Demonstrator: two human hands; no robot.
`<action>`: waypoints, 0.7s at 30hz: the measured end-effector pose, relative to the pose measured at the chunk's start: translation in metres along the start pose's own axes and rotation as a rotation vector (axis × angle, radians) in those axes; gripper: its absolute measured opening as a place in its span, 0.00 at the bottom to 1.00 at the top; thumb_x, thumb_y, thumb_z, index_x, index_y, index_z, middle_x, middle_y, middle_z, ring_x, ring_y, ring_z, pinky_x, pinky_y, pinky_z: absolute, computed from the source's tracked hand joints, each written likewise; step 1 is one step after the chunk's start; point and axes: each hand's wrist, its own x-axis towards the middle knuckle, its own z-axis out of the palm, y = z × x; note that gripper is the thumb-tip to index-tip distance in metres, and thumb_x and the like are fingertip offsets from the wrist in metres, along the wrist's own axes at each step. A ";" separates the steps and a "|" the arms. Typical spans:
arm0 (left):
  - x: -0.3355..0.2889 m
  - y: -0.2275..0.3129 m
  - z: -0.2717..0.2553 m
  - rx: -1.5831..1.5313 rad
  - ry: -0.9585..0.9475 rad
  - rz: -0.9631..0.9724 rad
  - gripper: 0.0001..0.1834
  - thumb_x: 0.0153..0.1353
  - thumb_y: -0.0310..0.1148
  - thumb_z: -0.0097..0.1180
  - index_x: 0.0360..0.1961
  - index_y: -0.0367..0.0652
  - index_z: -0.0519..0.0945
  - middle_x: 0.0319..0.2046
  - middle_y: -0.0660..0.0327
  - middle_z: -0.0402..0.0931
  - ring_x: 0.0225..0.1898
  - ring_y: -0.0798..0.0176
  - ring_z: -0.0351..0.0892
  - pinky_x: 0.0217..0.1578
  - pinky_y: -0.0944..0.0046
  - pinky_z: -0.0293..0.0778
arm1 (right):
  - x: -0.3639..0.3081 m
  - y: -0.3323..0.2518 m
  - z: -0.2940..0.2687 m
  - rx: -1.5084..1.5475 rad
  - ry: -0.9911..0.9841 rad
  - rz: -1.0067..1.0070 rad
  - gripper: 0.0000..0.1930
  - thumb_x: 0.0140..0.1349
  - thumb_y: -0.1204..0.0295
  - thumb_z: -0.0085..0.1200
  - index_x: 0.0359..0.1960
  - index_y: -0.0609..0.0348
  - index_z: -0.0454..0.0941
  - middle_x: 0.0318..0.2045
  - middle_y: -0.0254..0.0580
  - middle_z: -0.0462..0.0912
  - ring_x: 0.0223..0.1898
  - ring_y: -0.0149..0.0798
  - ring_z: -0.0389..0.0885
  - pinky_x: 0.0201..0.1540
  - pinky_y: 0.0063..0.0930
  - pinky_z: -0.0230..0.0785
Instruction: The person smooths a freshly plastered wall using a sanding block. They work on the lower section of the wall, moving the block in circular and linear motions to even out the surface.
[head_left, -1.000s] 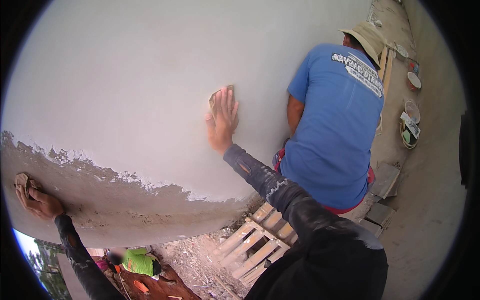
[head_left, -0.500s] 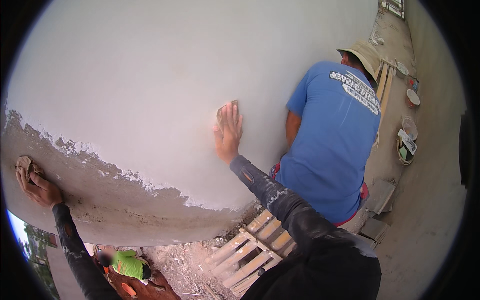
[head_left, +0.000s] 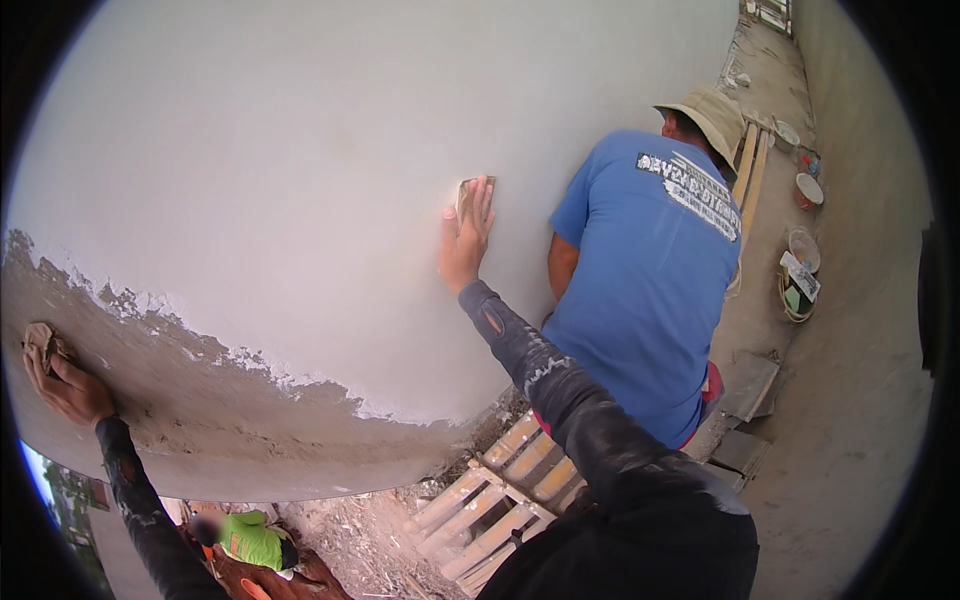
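Note:
The pale grey wall (head_left: 270, 150) fills the upper left, smooth above a ragged white edge and bare brown-grey below. My right hand (head_left: 466, 240) lies against the smooth part, fingers pressed over a folded piece of sandpaper (head_left: 464, 198). At the far left my left hand (head_left: 72, 388) grips a crumpled brown sheet (head_left: 42, 340) against the bare lower band. Whether that sheet is also sandpaper I cannot tell. Both sleeves are dark with white smears.
Close on my right a co-worker (head_left: 640, 270) in a blue shirt and hat faces the wall. Slatted wooden planks (head_left: 490, 515) lie below me. Buckets (head_left: 809, 190) stand along the walkway at right. Far below, another person (head_left: 250, 540) in green bends over beside rubble.
My right hand has slid up and slightly right over the wall with the sandpaper. The left hand keeps its grip low on the wall. The whole view has shifted a little.

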 end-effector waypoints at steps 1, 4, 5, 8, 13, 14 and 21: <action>0.000 -0.001 -0.001 0.002 -0.008 -0.010 0.21 0.70 0.40 0.43 0.60 0.42 0.70 0.61 0.55 0.69 0.62 0.50 0.67 0.62 0.55 0.62 | 0.020 -0.006 0.002 0.044 0.085 0.085 0.32 0.73 0.54 0.34 0.72 0.59 0.48 0.74 0.45 0.45 0.75 0.49 0.36 0.71 0.59 0.25; -0.003 -0.002 -0.006 0.024 -0.047 -0.061 0.21 0.70 0.40 0.43 0.60 0.42 0.70 0.61 0.54 0.69 0.62 0.50 0.67 0.62 0.54 0.62 | 0.058 -0.048 0.012 0.053 0.076 -0.016 0.32 0.73 0.54 0.34 0.72 0.60 0.49 0.74 0.45 0.45 0.75 0.49 0.35 0.71 0.59 0.24; -0.001 -0.002 -0.006 0.043 -0.058 -0.079 0.21 0.71 0.40 0.43 0.60 0.42 0.70 0.61 0.54 0.69 0.63 0.50 0.67 0.62 0.54 0.62 | 0.059 -0.061 0.013 0.044 0.023 -0.121 0.32 0.73 0.54 0.34 0.72 0.62 0.49 0.74 0.45 0.44 0.75 0.48 0.35 0.72 0.54 0.23; 0.003 -0.010 -0.008 0.059 -0.069 -0.059 0.21 0.71 0.40 0.43 0.59 0.42 0.70 0.61 0.54 0.69 0.63 0.50 0.67 0.62 0.54 0.62 | 0.019 -0.068 0.008 -0.011 -0.128 -0.329 0.32 0.73 0.56 0.37 0.72 0.58 0.49 0.74 0.44 0.46 0.75 0.50 0.38 0.72 0.57 0.24; 0.005 0.006 -0.003 -0.002 -0.004 -0.029 0.21 0.71 0.40 0.43 0.59 0.41 0.70 0.61 0.54 0.70 0.62 0.50 0.68 0.61 0.54 0.62 | 0.040 -0.006 -0.005 -0.017 -0.007 -0.029 0.32 0.73 0.53 0.34 0.73 0.56 0.47 0.74 0.43 0.43 0.75 0.49 0.36 0.72 0.57 0.25; 0.002 0.009 -0.004 -0.012 -0.009 -0.051 0.21 0.71 0.40 0.43 0.59 0.41 0.70 0.60 0.53 0.70 0.62 0.50 0.68 0.61 0.54 0.63 | 0.063 -0.011 -0.002 -0.011 0.035 0.009 0.32 0.73 0.53 0.33 0.73 0.57 0.47 0.74 0.43 0.43 0.75 0.49 0.36 0.72 0.57 0.24; -0.012 -0.012 -0.010 0.063 -0.087 -0.057 0.21 0.71 0.38 0.43 0.60 0.40 0.71 0.60 0.53 0.70 0.61 0.49 0.68 0.61 0.54 0.63 | 0.105 -0.061 -0.003 0.012 -0.063 -0.254 0.34 0.73 0.49 0.29 0.72 0.58 0.47 0.74 0.43 0.43 0.75 0.48 0.36 0.72 0.58 0.24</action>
